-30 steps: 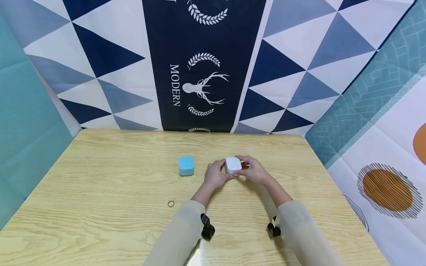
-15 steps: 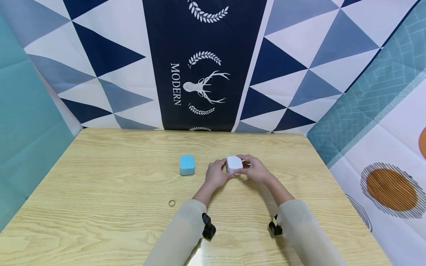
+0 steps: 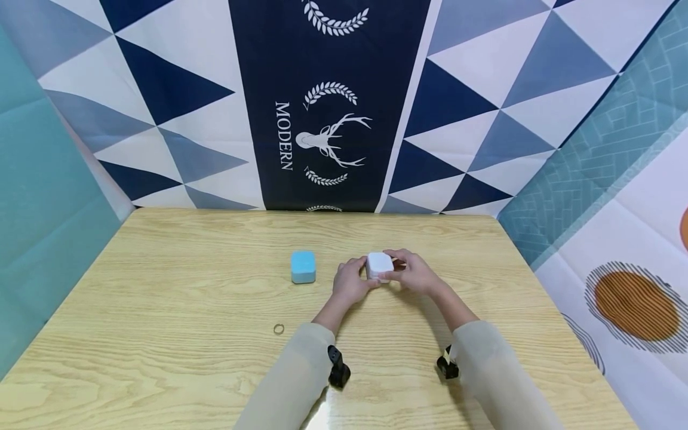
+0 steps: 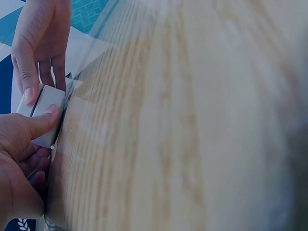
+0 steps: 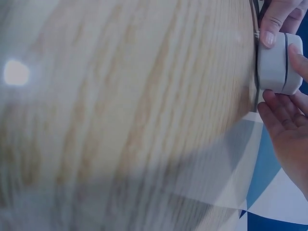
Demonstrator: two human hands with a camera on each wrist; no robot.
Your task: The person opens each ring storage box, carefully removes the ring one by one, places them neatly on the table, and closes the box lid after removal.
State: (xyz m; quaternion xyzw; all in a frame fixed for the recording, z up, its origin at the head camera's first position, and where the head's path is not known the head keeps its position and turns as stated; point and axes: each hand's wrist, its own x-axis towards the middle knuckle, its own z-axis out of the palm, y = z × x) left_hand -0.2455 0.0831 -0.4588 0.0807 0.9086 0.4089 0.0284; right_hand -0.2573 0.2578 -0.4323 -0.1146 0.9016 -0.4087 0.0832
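Note:
A small white box (image 3: pixel 379 263) with rounded corners sits on the wooden table, between both hands. A dark seam divides its lid from its base in both wrist views. My left hand (image 3: pixel 350 283) grips the base from the left; its thumb presses the near face of the base (image 4: pixel 47 126). From the right, my right hand (image 3: pixel 419 275) pinches the lid (image 5: pixel 294 62) with thumb and fingers. The inside of the box is hidden. Left of the left hand stands a similar light blue box (image 3: pixel 303 267), which neither hand touches.
A small thin ring (image 3: pixel 278 329) lies on the wooden table (image 3: pixel 177 310), left of the left sleeve. Patterned cloth (image 3: pixel 328 119) hangs behind the table's far edge. A black wrist camera (image 3: pixel 339 369) is strapped to the left sleeve, another (image 3: pixel 447 365) to the right.
The head view has drifted slightly, moving everything a little to the right in the picture. Both hands keep their grip on the white box, with no clear movement on the table.

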